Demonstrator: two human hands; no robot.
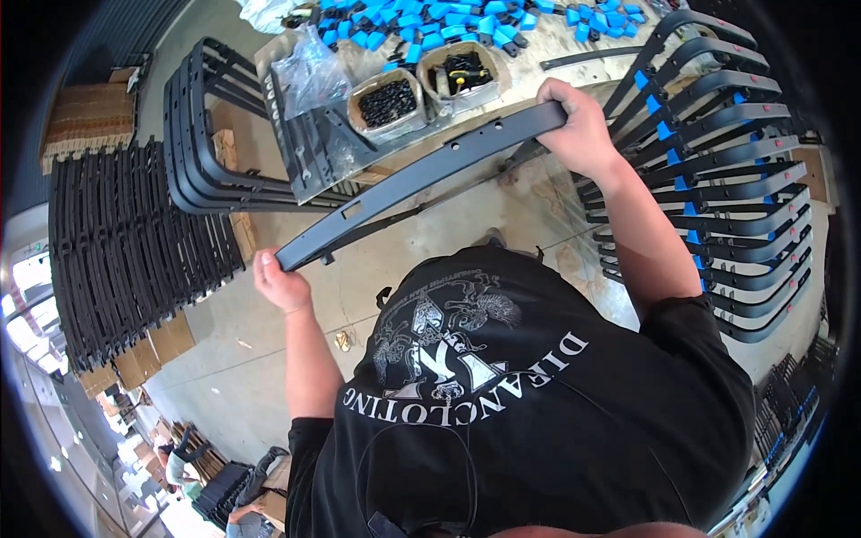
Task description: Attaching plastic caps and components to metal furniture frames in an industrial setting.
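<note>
Left hand: closed around the rail's left end, thumb and fingers pinching it (283,285).
Right hand: wrapped around the opposite, higher end (578,130).
Black slotted rail: held in the air between both hands, in front of the torso, tilted up toward the right; a rectangular slot and small holes show on its face (408,182).
Handling: best kept gripped at both ends, with the hands turning together so the rail does not twist; fingers should stay off hole and slot edges.
Clearance: the workbench edge lies just beyond the rail (332,186); swing with care.
Bench boxes: one of small black parts (395,133), one with a yellow-handled tool (462,107).
Blue-and-black pieces: heaped behind the boxes (421,22).
Side stacks: black bent frames left (179,134) and right (753,226).
</note>
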